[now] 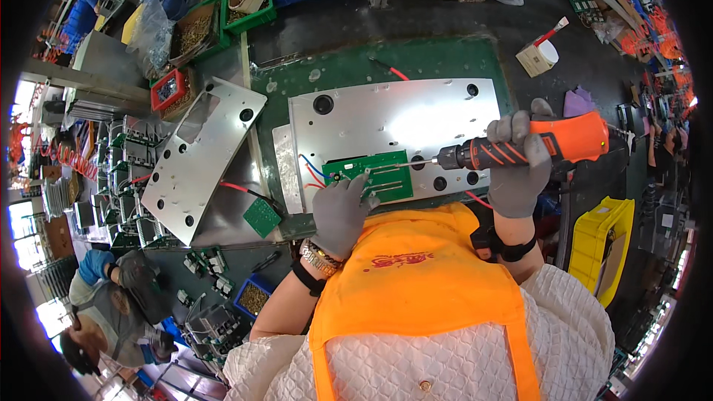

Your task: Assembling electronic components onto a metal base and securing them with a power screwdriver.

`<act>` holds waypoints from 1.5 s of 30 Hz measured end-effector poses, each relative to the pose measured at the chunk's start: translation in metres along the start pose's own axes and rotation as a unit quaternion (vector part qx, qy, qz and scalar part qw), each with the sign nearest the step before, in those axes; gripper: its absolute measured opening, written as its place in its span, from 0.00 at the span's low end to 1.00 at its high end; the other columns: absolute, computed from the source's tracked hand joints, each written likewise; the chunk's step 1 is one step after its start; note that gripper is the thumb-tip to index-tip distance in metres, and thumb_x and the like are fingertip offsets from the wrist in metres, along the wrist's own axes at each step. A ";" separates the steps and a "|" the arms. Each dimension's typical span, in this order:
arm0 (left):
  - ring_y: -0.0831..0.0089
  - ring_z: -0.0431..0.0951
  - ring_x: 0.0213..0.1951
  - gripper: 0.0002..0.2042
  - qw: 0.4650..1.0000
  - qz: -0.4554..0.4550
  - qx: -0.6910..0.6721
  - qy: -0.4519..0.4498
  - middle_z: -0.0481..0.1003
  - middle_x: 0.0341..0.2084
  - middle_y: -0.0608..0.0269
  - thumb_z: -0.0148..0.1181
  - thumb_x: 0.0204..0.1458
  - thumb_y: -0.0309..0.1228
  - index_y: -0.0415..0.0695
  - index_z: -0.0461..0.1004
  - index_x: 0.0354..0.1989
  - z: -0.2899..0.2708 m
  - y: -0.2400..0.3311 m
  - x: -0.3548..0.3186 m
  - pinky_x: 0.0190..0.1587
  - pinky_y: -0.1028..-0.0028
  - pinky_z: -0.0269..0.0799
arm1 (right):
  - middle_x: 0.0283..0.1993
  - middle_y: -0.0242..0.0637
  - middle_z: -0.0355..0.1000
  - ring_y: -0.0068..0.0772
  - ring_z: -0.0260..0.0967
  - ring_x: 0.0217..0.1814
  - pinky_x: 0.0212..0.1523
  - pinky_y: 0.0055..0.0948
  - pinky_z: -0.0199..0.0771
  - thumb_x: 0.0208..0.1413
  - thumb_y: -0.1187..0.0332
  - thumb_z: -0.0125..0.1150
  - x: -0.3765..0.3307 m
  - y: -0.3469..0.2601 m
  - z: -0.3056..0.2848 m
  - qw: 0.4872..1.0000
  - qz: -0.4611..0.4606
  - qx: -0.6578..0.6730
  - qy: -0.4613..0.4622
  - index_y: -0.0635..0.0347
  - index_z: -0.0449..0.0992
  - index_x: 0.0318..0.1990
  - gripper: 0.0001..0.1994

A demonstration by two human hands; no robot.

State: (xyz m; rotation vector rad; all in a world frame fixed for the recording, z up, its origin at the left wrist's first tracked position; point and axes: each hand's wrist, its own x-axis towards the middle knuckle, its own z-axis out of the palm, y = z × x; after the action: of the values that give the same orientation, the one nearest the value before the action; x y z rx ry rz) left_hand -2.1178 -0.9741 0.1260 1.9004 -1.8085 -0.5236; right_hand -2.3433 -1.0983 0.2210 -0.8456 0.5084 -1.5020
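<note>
My right hand point(522, 171), in a grey glove, is wrapped round an orange and black cordless screwdriver point(573, 138). Its long bit points left and lies low over a green circuit board point(397, 190). The board rests on a silver metal panel point(394, 108) with round black-rimmed holes. Also gloved in grey, my left hand point(338, 215) is at the board's near left edge, its fingertips drawn together by the bit's tip. Whatever is between those fingertips is too small to make out. Red and blue wires point(309, 167) run from the board's left side.
A second metal panel point(197, 156) lies tilted to the left, near a small green board point(262, 217). Parts bins, including a red one point(168, 90), line the back left. A white pot point(538, 57) with a brush stands back right, above a yellow crate point(603, 241). Another person point(111, 312) is lower left.
</note>
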 end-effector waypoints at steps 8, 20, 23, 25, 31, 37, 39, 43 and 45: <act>0.62 0.75 0.24 0.12 0.993 0.053 0.102 -0.035 0.73 0.20 0.63 0.69 0.41 0.40 0.48 0.76 0.30 0.013 -0.007 -0.002 0.27 0.64 0.68 | 0.32 0.32 0.69 0.30 0.70 0.37 0.44 0.35 0.72 0.51 0.75 0.56 -0.006 0.006 -0.008 0.999 0.021 -0.032 -0.002 0.57 0.65 0.55 0.22; 0.63 0.74 0.23 0.08 0.988 0.086 0.124 0.010 0.69 0.17 0.63 0.64 0.42 0.31 0.47 0.69 0.20 0.034 -0.005 -0.002 0.25 0.63 0.68 | 0.33 0.33 0.68 0.32 0.69 0.35 0.38 0.36 0.73 0.50 0.80 0.57 -0.003 0.027 -0.014 0.983 0.021 -0.135 -0.123 0.55 0.61 0.54 0.23; 0.63 0.74 0.23 0.08 0.989 0.082 0.125 0.016 0.69 0.17 0.63 0.63 0.42 0.30 0.47 0.68 0.20 0.035 -0.003 -0.001 0.25 0.63 0.68 | 0.33 0.33 0.68 0.31 0.69 0.35 0.38 0.35 0.73 0.50 0.80 0.56 0.000 0.032 -0.015 0.978 0.039 -0.145 -0.144 0.53 0.61 0.54 0.23; 0.63 0.74 0.23 0.09 0.989 0.076 0.128 0.016 0.69 0.16 0.64 0.63 0.43 0.30 0.47 0.68 0.19 0.033 -0.001 -0.001 0.25 0.63 0.68 | 0.32 0.33 0.67 0.31 0.69 0.35 0.38 0.34 0.73 0.50 0.80 0.57 0.001 0.033 -0.016 0.979 0.044 -0.138 -0.144 0.54 0.62 0.54 0.23; 0.59 0.75 0.24 0.10 0.999 0.017 -0.021 0.026 0.74 0.18 0.60 0.66 0.48 0.37 0.45 0.75 0.24 0.002 -0.002 -0.031 0.26 0.63 0.67 | 0.30 0.33 0.66 0.31 0.68 0.32 0.36 0.33 0.71 0.49 0.79 0.59 0.004 0.031 -0.016 0.984 0.036 -0.125 -0.124 0.56 0.62 0.54 0.23; 0.56 0.75 0.21 0.15 0.972 -0.176 -0.063 0.141 0.74 0.18 0.58 0.63 0.53 0.44 0.44 0.75 0.30 -0.004 -0.032 -0.037 0.24 0.62 0.68 | 0.29 0.30 0.64 0.28 0.64 0.33 0.38 0.32 0.66 0.50 0.72 0.58 0.005 0.028 -0.016 0.980 0.011 -0.156 -0.120 0.55 0.63 0.54 0.22; 0.54 0.75 0.20 0.16 0.957 -0.216 -0.106 0.161 0.74 0.18 0.54 0.61 0.56 0.45 0.43 0.76 0.38 0.006 -0.036 -0.026 0.23 0.62 0.68 | 0.29 0.30 0.64 0.28 0.64 0.33 0.38 0.32 0.66 0.50 0.72 0.58 0.005 0.029 -0.016 0.981 0.021 -0.159 -0.111 0.55 0.63 0.55 0.23; 0.52 0.75 0.23 0.14 0.964 -0.230 -0.024 0.135 0.74 0.19 0.51 0.54 0.61 0.41 0.42 0.76 0.41 0.024 -0.037 -0.007 0.26 0.61 0.68 | 0.30 0.30 0.64 0.28 0.64 0.33 0.39 0.33 0.66 0.50 0.73 0.58 0.004 0.028 -0.016 0.981 0.015 -0.152 -0.121 0.55 0.63 0.56 0.23; 0.52 0.75 0.23 0.13 0.955 -0.247 -0.072 0.151 0.74 0.20 0.50 0.53 0.61 0.39 0.41 0.76 0.41 0.028 -0.038 -0.005 0.26 0.61 0.68 | 0.31 0.31 0.65 0.28 0.64 0.33 0.39 0.33 0.66 0.50 0.73 0.57 0.004 0.027 -0.017 0.982 0.014 -0.145 -0.123 0.54 0.63 0.56 0.23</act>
State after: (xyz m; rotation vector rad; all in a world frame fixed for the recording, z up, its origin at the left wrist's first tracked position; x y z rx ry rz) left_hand -2.1030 -0.9702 0.0816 2.1893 -1.0735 -0.4778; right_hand -2.3381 -1.1085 0.1912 -1.2288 0.5594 -1.2930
